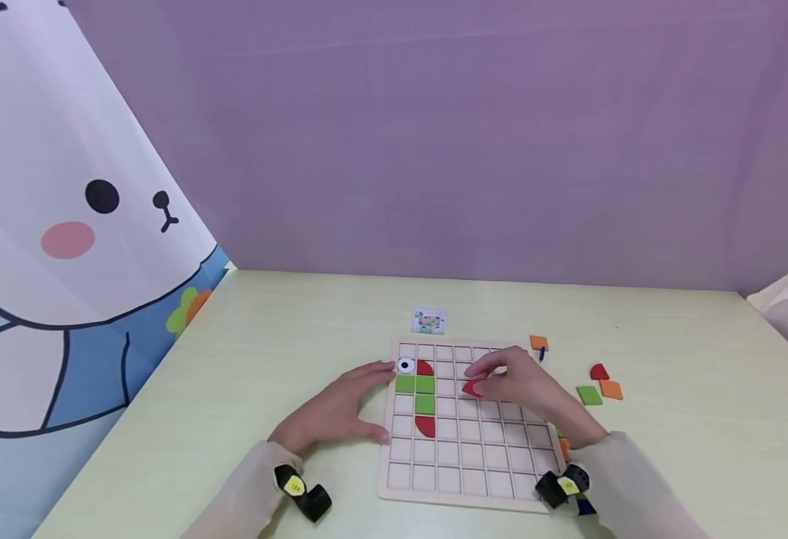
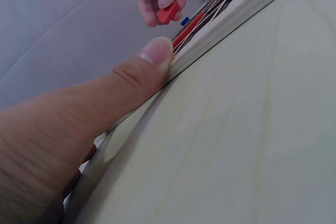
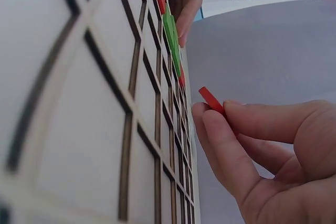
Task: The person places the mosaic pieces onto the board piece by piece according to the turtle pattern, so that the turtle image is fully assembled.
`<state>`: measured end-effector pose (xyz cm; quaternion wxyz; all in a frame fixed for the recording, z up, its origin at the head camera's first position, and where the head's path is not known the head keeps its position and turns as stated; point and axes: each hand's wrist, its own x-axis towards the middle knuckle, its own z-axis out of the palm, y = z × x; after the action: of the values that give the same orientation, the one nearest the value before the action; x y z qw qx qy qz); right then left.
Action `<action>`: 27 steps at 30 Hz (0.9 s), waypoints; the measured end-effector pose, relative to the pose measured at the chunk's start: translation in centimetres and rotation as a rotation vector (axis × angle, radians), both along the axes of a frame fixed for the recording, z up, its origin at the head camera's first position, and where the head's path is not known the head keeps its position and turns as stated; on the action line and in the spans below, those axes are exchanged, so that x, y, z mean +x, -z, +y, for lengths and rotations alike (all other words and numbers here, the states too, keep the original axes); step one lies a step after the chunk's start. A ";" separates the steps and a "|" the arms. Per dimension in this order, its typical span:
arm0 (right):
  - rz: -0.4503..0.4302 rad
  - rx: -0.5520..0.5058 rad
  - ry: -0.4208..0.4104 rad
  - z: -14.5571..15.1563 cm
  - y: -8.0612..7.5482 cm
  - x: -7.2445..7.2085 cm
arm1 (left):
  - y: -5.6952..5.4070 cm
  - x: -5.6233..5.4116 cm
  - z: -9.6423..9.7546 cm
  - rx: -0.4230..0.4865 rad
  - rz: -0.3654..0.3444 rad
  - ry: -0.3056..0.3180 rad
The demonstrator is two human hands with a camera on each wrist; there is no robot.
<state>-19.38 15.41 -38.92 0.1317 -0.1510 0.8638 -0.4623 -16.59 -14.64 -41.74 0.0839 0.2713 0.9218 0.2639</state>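
Observation:
A wooden grid board [image 1: 478, 455] lies on the table. In its upper left are a white eye tile [image 1: 405, 365], two red quarter-round tiles, one above [image 1: 425, 367] and one below [image 1: 425, 427], and green square tiles [image 1: 425, 404]. My right hand [image 1: 518, 382] pinches a red tile [image 3: 211, 99] between thumb and fingers, held above the board's grid. My left hand [image 1: 340, 408] rests at the board's left edge, fingers spread, and its thumb [image 2: 142, 66] touches the rim in the left wrist view.
Beyond the board lies a small picture card [image 1: 429, 320]. To the right are loose tiles: orange [image 1: 539, 342], red [image 1: 599, 371], green [image 1: 589, 395] and another orange one [image 1: 611, 389]. More tiles sit partly hidden under the right forearm. A purple cloth [image 1: 468, 150] hangs behind the table.

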 end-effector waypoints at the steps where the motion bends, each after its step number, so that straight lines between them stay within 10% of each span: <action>1: 0.006 -0.003 -0.007 -0.2 0.0 -0.1 | 0.0 0.0 0.0 -0.001 0.001 0.002; 27: 0.032 0.045 0.071 -3.6 0.5 -1.3 | 0.2 0.0 0.4 0.002 0.008 0.012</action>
<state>-20.70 11.79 -39.46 0.1047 -0.1244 0.8808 -0.4446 -16.61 -14.22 -41.89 0.0817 0.2779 0.9202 0.2633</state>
